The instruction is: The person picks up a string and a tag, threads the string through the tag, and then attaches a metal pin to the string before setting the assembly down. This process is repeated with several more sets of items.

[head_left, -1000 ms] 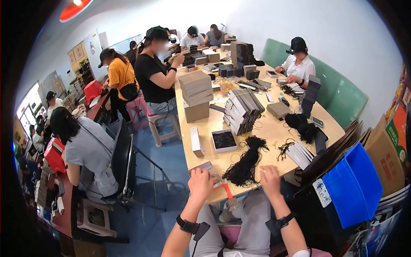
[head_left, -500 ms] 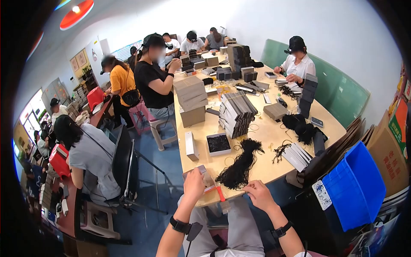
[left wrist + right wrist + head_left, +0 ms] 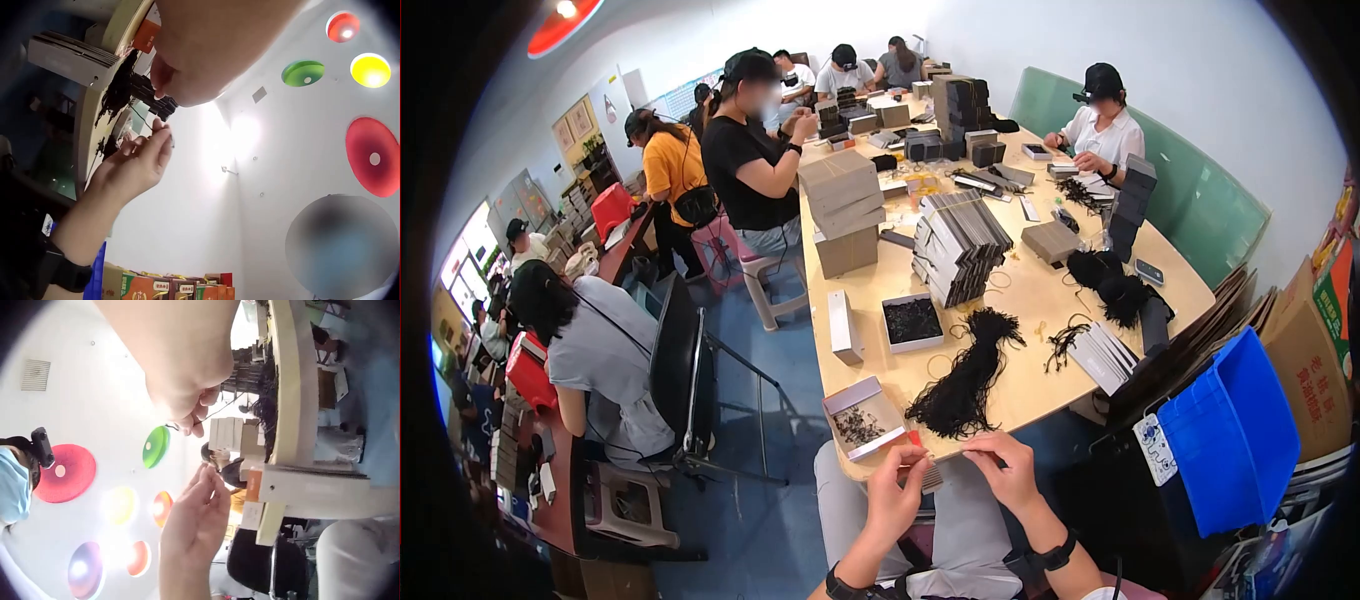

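My right hand is raised at the near table edge and pinches a thin black cord between thumb and fingers. Close to its left, my left hand has thumb and fingertips brought together; I cannot tell whether a small piece is between them. Just beyond the hands, a bundle of black cords lies spread on the table. An open shallow box with small dark bits inside sits at the near left corner. A red-handled tool shows beside it, partly hidden by my left hand.
A second box holds black bits, with a white upright box to its left. Behind stands a strapped stack of grey pieces. White corded strips lie right. A blue bin stands beside the table; people sit around.
My left hand has left the open box and come right and nearer to me, beside the right hand. The right hand first moved left and nearer, then stayed close to the table edge.
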Demonstrator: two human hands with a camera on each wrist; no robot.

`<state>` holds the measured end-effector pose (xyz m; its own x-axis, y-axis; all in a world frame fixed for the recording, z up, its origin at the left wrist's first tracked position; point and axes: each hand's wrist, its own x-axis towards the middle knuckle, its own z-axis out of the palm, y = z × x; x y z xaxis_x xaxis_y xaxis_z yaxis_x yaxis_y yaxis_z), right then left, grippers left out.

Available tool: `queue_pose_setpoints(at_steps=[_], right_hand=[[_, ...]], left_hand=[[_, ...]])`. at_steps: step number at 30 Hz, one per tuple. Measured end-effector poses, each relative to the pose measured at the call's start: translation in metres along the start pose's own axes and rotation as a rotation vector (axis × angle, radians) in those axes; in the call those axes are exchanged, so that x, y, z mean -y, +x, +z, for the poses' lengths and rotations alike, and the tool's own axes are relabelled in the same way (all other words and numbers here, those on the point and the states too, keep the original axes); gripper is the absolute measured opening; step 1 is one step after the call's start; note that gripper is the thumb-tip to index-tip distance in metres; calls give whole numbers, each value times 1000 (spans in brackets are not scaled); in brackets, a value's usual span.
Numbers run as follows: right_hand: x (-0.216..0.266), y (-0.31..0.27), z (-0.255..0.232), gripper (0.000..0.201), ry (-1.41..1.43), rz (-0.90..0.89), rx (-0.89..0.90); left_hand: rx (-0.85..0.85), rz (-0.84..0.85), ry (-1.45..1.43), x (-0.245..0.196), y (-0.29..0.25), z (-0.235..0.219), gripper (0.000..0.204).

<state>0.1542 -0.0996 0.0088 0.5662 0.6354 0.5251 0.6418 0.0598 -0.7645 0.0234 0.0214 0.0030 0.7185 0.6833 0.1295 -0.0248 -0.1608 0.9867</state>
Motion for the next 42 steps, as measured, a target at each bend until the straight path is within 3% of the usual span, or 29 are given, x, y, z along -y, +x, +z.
queue_pose_setpoints(at_steps=[2, 5, 8, 10, 17, 20, 25, 42], right_hand=[[16, 0, 8, 6, 192, 169, -20], [34, -6, 14, 16, 284, 339, 75], [30, -13, 18, 28, 429, 481, 131], [27, -20, 21, 26, 654, 586, 4], [21, -27, 17, 27, 621, 632, 52], [18, -28, 17, 31, 814, 697, 90], [15, -31, 18, 35, 1019, 734, 93], [4, -29, 21, 25, 1100, 767, 81]], left_hand=[[-1, 21, 54, 7, -1, 1, 14], [-52, 138, 152, 3, -3, 5, 24], [-47, 148, 218, -4, -6, 6, 25], [-32, 147, 223, -3, -8, 7, 26], [-23, 268, 341, 1, -8, 9, 30], [-24, 281, 308, 3, -10, 11, 31], [-5, 279, 320, 6, -11, 9, 31], [41, 184, 223, 13, -14, 9, 31]])
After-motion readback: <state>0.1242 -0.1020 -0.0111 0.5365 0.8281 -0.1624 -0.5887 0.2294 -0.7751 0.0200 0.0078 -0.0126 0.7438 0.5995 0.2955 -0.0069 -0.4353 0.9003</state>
